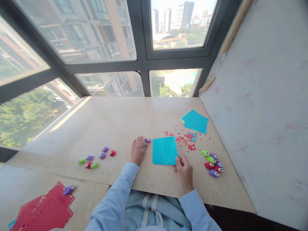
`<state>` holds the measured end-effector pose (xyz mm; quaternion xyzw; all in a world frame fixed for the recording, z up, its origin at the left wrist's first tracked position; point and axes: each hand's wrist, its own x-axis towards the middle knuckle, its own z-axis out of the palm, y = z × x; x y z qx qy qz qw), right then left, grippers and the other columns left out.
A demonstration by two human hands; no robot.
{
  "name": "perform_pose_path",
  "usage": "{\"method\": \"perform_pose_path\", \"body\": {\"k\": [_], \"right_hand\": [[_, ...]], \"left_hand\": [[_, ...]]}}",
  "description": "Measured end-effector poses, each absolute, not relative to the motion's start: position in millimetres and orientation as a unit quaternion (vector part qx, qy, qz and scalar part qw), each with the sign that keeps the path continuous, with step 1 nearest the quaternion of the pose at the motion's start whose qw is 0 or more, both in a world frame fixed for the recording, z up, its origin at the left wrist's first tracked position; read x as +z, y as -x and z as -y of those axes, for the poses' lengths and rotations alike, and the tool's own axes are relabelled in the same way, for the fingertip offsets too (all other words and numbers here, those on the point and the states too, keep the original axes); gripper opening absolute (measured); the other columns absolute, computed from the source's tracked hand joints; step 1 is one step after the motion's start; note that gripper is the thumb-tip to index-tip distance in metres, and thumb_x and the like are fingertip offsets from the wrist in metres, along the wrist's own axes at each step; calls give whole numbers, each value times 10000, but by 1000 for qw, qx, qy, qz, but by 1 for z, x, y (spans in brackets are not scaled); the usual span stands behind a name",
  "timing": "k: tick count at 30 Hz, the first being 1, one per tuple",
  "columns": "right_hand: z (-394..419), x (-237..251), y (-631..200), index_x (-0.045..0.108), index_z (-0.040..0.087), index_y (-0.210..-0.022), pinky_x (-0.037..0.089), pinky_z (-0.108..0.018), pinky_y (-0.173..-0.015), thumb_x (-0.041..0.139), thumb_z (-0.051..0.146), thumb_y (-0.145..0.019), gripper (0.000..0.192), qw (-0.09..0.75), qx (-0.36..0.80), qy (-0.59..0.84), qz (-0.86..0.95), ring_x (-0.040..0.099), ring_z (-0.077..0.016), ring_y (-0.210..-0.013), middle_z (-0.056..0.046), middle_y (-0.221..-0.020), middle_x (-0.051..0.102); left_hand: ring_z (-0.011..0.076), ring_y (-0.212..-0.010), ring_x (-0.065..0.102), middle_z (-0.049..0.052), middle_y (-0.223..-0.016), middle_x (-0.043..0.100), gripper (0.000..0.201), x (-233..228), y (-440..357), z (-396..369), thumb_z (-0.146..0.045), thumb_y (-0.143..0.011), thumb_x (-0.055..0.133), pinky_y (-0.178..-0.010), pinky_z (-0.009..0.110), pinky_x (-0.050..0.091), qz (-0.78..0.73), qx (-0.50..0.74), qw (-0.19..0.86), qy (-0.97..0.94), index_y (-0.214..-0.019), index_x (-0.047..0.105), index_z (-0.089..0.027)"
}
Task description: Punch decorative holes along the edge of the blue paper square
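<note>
L hand (pixel 138 150) flat on table (pixel 115 122), fingers spread, tips touching purple punch (pixel 148 140) | R hand (pixel 184 167) pinches blue sheet (pixel 165 150) near corner | punch just left of sheet's far edge, L hand nearer.

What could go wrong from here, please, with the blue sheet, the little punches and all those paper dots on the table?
The right hand pinches only the near corner of the blue sheet, so it might crease or slide. The red paper dots lie loose right beside the sheet; a sweep of it could scatter them. The left hand just touches the small purple punch with its fingertips, so the punch might get nudged away.
</note>
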<state>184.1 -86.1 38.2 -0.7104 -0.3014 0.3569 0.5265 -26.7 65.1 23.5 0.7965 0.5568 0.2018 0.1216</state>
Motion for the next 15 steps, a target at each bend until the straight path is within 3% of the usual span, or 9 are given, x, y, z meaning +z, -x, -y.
{"method": "perform_pose_path", "body": {"k": [4, 10, 15], "right_hand": [[79, 35, -187, 615, 66, -1186, 534, -265, -481, 519, 579, -829, 632, 530, 361, 705, 303, 651, -206, -643, -148, -948, 683], [76, 34, -190, 626, 62, -1166, 545, -255, -478, 523, 567, -830, 616, 526, 351, 703, 327, 628, -187, -619, -123, -885, 676], [77, 33, -189, 648, 70, -1118, 545, -254, -481, 513, 569, -840, 587, 513, 327, 711, 352, 607, -166, -574, -108, -859, 678]], "left_hand": [[178, -1341, 408, 44, -1382, 525, 275, 23, 26, -66, -264, -960, 449, -1162, 416, 247, -566, 228, 136, -780, -1164, 632, -242], [210, -1346, 403, 77, -1380, 521, 315, 28, 26, -63, -422, -956, 479, -1165, 436, 228, -556, 232, 139, -786, -1130, 637, -212], [228, -1311, 443, 78, -1353, 541, 275, 28, 26, -65, -382, -919, 566, -1146, 465, 258, -553, 241, 135, -786, -1137, 638, -230]]}}
